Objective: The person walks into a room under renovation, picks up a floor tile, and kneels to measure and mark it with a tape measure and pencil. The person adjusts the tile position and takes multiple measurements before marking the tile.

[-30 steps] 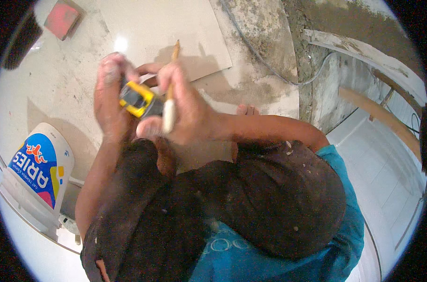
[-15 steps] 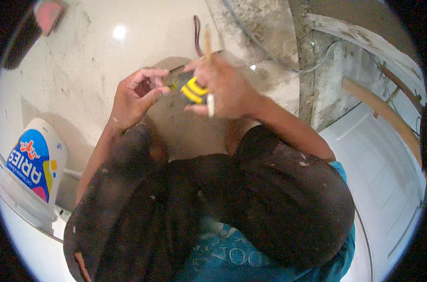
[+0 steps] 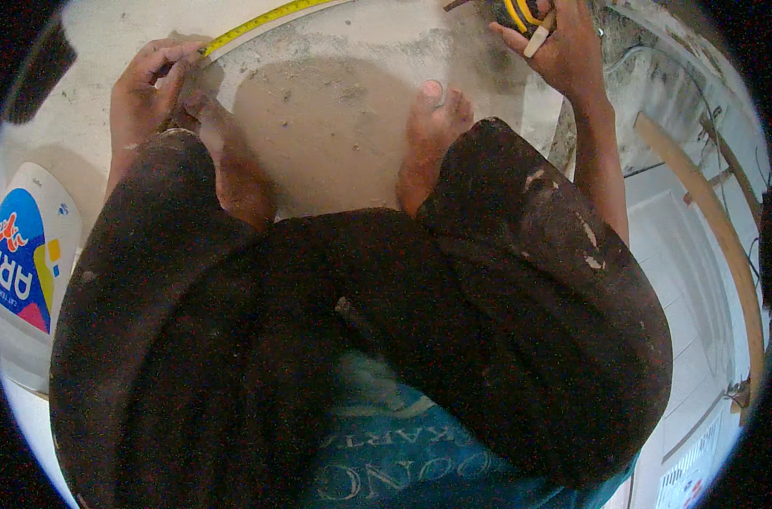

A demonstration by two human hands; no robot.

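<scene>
A yellow tape measure blade (image 3: 263, 19) is pulled out in a shallow arc, its middle running out of view past the top edge. My left hand (image 3: 151, 95) pinches the blade's end low over the floor, just ahead of my left foot. At the upper right, my right hand (image 3: 570, 53) is closed round the black-and-yellow tape measure case (image 3: 522, 12), which the top edge cuts off in part. A slim stick with a pale end (image 3: 537, 41) is also held among the right fingers; its kind I cannot make out.
My bare feet (image 3: 437, 114) are on a dusty, gritty floor (image 3: 318, 127). A white paint bucket (image 3: 63, 191) with a blue label stands at the left. A curved-looking wooden strip (image 3: 708, 204) and a white panel (image 3: 657, 225) lie to the right. Something dark (image 3: 42, 72) sits at the far left.
My hands have moved apart, left hand to the left and right hand to the upper right. The tape blade has been drawn out between them. The view has shifted, showing my feet.
</scene>
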